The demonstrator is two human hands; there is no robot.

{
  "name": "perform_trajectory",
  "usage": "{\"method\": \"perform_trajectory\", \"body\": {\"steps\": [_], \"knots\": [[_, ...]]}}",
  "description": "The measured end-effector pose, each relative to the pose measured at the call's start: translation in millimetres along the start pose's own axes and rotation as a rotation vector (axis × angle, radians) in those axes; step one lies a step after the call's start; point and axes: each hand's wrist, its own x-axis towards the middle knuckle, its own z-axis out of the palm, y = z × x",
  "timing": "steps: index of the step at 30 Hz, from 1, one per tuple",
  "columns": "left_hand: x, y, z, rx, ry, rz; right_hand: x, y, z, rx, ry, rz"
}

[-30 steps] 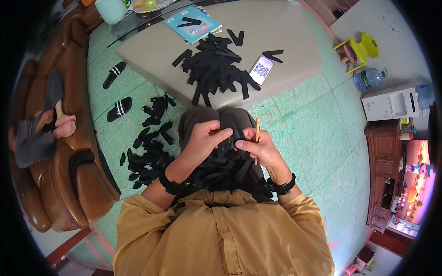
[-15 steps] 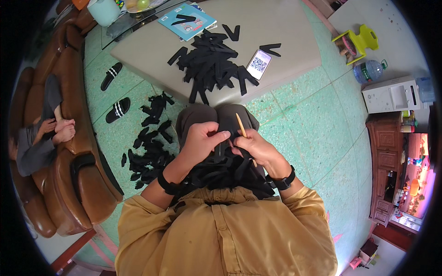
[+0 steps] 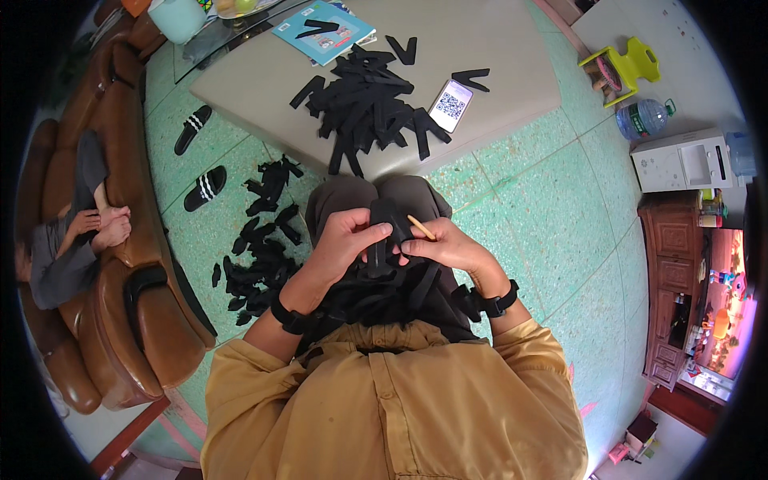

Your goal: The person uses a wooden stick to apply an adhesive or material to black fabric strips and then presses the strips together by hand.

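Note:
Above my lap, my left hand is closed, with thumb and fingers pinching a black fabric strip. Held in my right hand is a slim, pale wooden stick, its tip slanting up and left from the fingers. My right fingertips also meet the strip's right side. Part of the strip is hidden by my fingers and blends with the dark cloth behind. More black fabric strips lie bunched in my lap, under my wrists.
Before my knees stands a beige table bearing a heap of V-shaped black strips, a phone and a blue book. Black pieces and slippers lie on the floor at left. Someone sits on the brown sofa.
The stick has tipped from nearly upright to a leftward slant, and its lower end no longer shows. The black strip now stands up higher between my hands.

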Motion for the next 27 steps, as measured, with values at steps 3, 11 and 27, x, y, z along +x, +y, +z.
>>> {"method": "perform_trajectory", "body": {"steps": [3,11,27], "knots": [[1,-4,1,0.041,-0.003,0.001,8,13,3,-0.111,0.047,-0.302],[1,-12,0,0.413,0.03,0.167,7,2,18,0.362,0.135,0.058],[5,-14,1,0.016,-0.044,0.032,7,-1,8,0.464,-0.019,0.169]]}}
